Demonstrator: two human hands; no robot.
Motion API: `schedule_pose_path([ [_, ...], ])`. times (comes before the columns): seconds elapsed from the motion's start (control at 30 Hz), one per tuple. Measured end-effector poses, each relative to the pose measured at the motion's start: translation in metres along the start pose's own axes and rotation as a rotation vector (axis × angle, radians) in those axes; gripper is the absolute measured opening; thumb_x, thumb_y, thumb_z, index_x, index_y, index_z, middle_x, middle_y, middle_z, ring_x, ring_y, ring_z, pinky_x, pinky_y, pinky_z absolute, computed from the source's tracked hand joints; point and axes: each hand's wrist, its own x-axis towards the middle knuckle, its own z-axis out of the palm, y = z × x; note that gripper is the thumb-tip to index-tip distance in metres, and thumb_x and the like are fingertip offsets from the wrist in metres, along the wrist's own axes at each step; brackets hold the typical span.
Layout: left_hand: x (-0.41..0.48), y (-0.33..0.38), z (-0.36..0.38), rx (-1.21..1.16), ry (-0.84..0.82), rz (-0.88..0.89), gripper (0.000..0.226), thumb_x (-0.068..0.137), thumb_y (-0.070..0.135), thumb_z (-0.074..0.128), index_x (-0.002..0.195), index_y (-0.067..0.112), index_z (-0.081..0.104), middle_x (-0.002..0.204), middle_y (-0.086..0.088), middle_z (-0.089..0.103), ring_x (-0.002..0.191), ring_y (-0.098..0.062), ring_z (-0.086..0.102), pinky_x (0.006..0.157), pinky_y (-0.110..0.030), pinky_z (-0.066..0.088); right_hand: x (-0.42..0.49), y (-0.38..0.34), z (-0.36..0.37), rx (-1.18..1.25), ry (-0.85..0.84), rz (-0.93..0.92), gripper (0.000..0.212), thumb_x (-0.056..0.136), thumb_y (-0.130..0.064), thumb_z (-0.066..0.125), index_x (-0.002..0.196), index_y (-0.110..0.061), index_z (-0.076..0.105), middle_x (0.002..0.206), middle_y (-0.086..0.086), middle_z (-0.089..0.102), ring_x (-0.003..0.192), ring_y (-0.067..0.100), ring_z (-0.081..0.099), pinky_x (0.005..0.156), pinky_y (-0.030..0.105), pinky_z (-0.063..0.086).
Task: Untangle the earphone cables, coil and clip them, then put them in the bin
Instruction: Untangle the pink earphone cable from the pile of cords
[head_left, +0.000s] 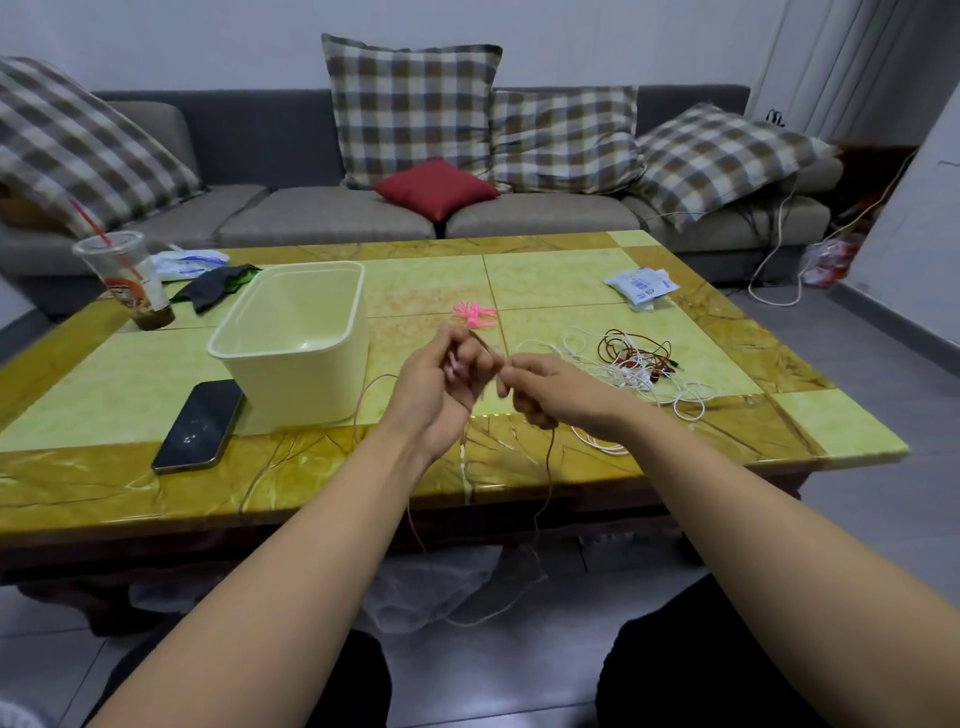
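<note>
While aloft, one cable (550, 462) between left hand (441, 387) and right hand (553, 392); one bin (298, 384).

Looks like a home living room: grey sofa (322, 213) with checked cushions (410, 109) behind the tiled coffee table (545, 280), takeaway cup (127, 275) and phone (200, 425) on its left.

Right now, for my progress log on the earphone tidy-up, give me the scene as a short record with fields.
left hand: pinches thin cable above the near edge of the table
right hand: pinches the same cable, close beside the left
thin cable: hangs down past the table edge
bin: on table, left of hands, no cable seen inside
pink clips: on table behind the hands
tangle: white and red cables, right of hands
</note>
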Motion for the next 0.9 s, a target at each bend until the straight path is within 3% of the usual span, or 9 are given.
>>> schedule_pose_path([
  [0.07,0.005,0.003,-0.007,0.148,0.067,0.177,0.037,0.106,0.017,0.03,0.079,0.008,0.053,0.072,-0.007,0.067,0.079,-0.022,0.071,0.086,-0.033,0.056,-0.005,0.001,0.001,-0.084,-0.173,0.06,0.027,0.105,-0.02,0.038,0.086,-0.014,0.056,0.06,-0.001,0.044,0.045,0.011,0.041,0.045,0.022,0.031],
  [0.13,0.008,0.003,-0.018,0.737,0.129,0.338,0.038,0.104,0.013,0.031,0.078,0.013,0.06,0.091,-0.007,0.073,0.095,-0.018,0.07,0.093,-0.033,0.051,-0.009,-0.002,0.001,-0.087,-0.271,0.067,0.026,0.105,-0.02,0.04,0.088,-0.013,0.058,0.058,-0.002,0.045,0.045,0.011,0.041,0.044,0.021,0.032],
  [0.23,0.005,-0.004,-0.03,1.423,0.043,0.353,0.037,0.102,0.019,0.038,0.076,0.015,0.065,0.075,0.004,0.07,0.078,-0.014,0.066,0.082,-0.037,0.051,-0.008,-0.01,-0.003,0.05,-0.115,-0.007,0.027,0.101,-0.013,0.042,0.079,-0.012,0.058,0.053,-0.006,0.039,0.044,0.009,0.03,0.042,0.019,0.023],
  [0.4,-0.006,-0.006,-0.013,0.794,-0.118,-0.132,0.046,0.107,0.033,0.029,0.069,0.012,0.045,0.048,0.003,0.032,0.043,-0.015,0.033,0.06,-0.029,0.048,-0.001,-0.01,-0.014,0.22,0.178,-0.083,0.027,0.097,-0.009,0.038,0.074,-0.012,0.051,0.054,-0.006,0.036,0.046,0.009,0.025,0.042,0.02,0.017],
  [0.57,0.001,-0.001,-0.004,0.01,-0.019,0.014,0.038,0.107,0.023,0.028,0.078,0.011,0.049,0.058,0.0,0.047,0.057,-0.016,0.054,0.072,-0.027,0.055,-0.001,0.001,-0.005,-0.012,-0.013,0.038,0.025,0.104,-0.017,0.04,0.084,-0.015,0.056,0.062,-0.003,0.044,0.047,0.009,0.037,0.043,0.019,0.028],
  [0.63,0.007,-0.003,-0.01,0.178,0.099,0.165,0.036,0.107,0.016,0.028,0.083,0.006,0.054,0.08,-0.009,0.067,0.086,-0.024,0.067,0.089,-0.032,0.052,-0.005,0.002,0.0,-0.124,-0.199,0.106,0.024,0.105,-0.019,0.039,0.089,-0.014,0.057,0.064,-0.001,0.046,0.048,0.009,0.041,0.044,0.019,0.03],
  [0.73,0.007,-0.008,-0.022,1.009,0.203,0.347,0.031,0.105,0.016,0.029,0.089,0.012,0.057,0.101,-0.002,0.072,0.1,-0.012,0.064,0.086,-0.026,0.043,-0.007,-0.002,0.002,-0.092,-0.277,0.097,0.025,0.104,-0.018,0.042,0.087,-0.013,0.059,0.058,-0.003,0.045,0.045,0.01,0.039,0.045,0.02,0.028],
  [0.83,0.005,-0.013,-0.031,1.565,0.054,0.357,0.033,0.103,0.02,0.035,0.085,0.014,0.062,0.077,0.002,0.069,0.077,-0.015,0.063,0.074,-0.033,0.044,-0.005,-0.007,-0.005,0.021,-0.068,0.008,0.026,0.098,-0.014,0.045,0.076,-0.012,0.058,0.054,-0.005,0.04,0.045,0.01,0.032,0.043,0.02,0.024],
  [0.9,0.003,-0.013,-0.028,1.427,0.017,0.142,0.036,0.101,0.021,0.034,0.075,0.011,0.058,0.054,0.003,0.055,0.053,-0.018,0.051,0.067,-0.037,0.042,-0.002,-0.007,-0.014,0.1,0.101,-0.033,0.026,0.096,-0.012,0.044,0.072,-0.013,0.055,0.054,-0.004,0.035,0.048,0.011,0.026,0.043,0.02,0.021],
])
